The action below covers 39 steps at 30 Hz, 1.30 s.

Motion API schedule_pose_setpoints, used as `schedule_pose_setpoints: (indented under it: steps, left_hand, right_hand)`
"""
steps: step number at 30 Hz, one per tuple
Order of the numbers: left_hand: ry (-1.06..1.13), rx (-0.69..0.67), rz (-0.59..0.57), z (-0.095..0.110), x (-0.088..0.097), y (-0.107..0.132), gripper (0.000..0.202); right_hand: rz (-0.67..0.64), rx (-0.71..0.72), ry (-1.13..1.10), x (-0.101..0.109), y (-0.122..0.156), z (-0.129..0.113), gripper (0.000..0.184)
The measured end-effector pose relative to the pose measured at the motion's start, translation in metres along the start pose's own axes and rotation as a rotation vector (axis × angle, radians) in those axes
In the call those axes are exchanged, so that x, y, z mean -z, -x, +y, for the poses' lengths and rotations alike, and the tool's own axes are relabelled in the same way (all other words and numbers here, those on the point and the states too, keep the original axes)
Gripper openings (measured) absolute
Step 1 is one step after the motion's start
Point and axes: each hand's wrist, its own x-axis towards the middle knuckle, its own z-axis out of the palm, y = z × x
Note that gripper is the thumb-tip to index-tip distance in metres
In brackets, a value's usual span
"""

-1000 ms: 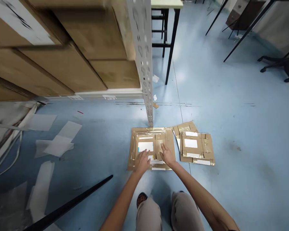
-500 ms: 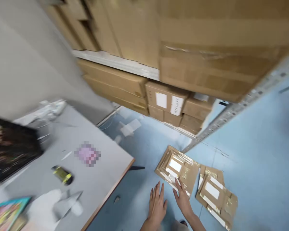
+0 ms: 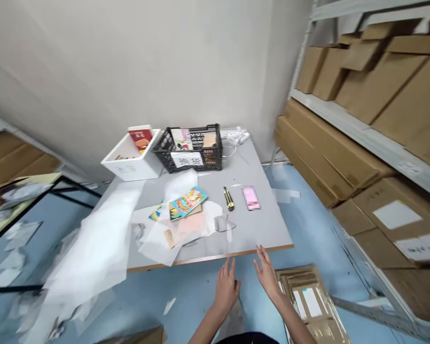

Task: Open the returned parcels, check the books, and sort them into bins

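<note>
My left hand (image 3: 227, 285) and my right hand (image 3: 267, 274) hang in the air just below the front edge of a grey table (image 3: 258, 229), both with fingers spread and nothing in them. Flattened cardboard pieces (image 3: 310, 300) with white labels lie on the blue floor to the right of my right hand. On the table lie a yellow and black utility knife (image 3: 228, 198), a pink card (image 3: 251, 198), a colourful booklet (image 3: 187, 202) and thin white paper sheets (image 3: 165, 239).
A black crate (image 3: 195, 148) and a white bin (image 3: 131, 158) stand at the table's back. Metal shelving with brown cartons (image 3: 365, 138) lines the right side. White wrapping sheets (image 3: 93, 258) drape off the table's left. Another table edge (image 3: 25, 191) is at far left.
Both hands lifted off the flattened cardboard on the floor. My view swung left and up from the floor and shelving to the grey table.
</note>
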Motion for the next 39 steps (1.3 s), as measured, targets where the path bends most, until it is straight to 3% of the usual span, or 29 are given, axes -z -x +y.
schedule_pose_setpoints:
  steps: [4, 7, 14, 17, 20, 24, 28, 34, 36, 39]
  left_hand:
    - [0.047, 0.086, 0.015, -0.034, 0.021, 0.004, 0.066]
    - [0.051, 0.164, -0.006, -0.047, 0.032, 0.001, 0.065]
    - [0.173, 0.293, 0.126, -0.042, 0.032, -0.021, 0.063]
    - [0.261, 0.367, 0.217, -0.043, 0.034, -0.032, 0.061]
    - [0.334, 0.431, 0.301, -0.057, 0.042, -0.041, 0.057]
    - [0.346, 0.519, 0.401, -0.099, 0.06, -0.051, 0.049]
    - [0.354, 0.566, 0.454, -0.164, 0.091, -0.075, 0.043]
    - [0.403, 0.598, 0.38, -0.257, 0.157, -0.164, 0.039]
    - [0.421, 0.621, 0.327, -0.276, 0.166, -0.195, 0.04]
    - [0.452, 0.674, 0.237, -0.29, 0.166, -0.224, 0.041]
  right_hand:
    - [-0.089, 0.013, -0.019, -0.029, -0.025, -0.028, 0.052]
    - [-0.147, 0.027, -0.039, -0.043, -0.039, -0.04, 0.052]
    - [-0.281, 0.119, -0.029, -0.057, -0.066, -0.043, 0.052]
    - [-0.324, 0.172, -0.035, -0.062, -0.09, -0.046, 0.051]
    - [-0.335, 0.224, -0.056, -0.071, -0.122, -0.057, 0.05]
    - [-0.352, 0.309, -0.05, -0.101, -0.158, -0.081, 0.047]
    - [-0.372, 0.337, 0.048, -0.154, -0.177, -0.106, 0.048]
    - [-0.148, 0.139, 0.252, -0.223, -0.229, -0.146, 0.057]
    - [-0.139, 0.056, 0.312, -0.234, -0.256, -0.158, 0.062]
    - [-0.25, -0.11, 0.406, -0.245, -0.29, -0.168, 0.066]
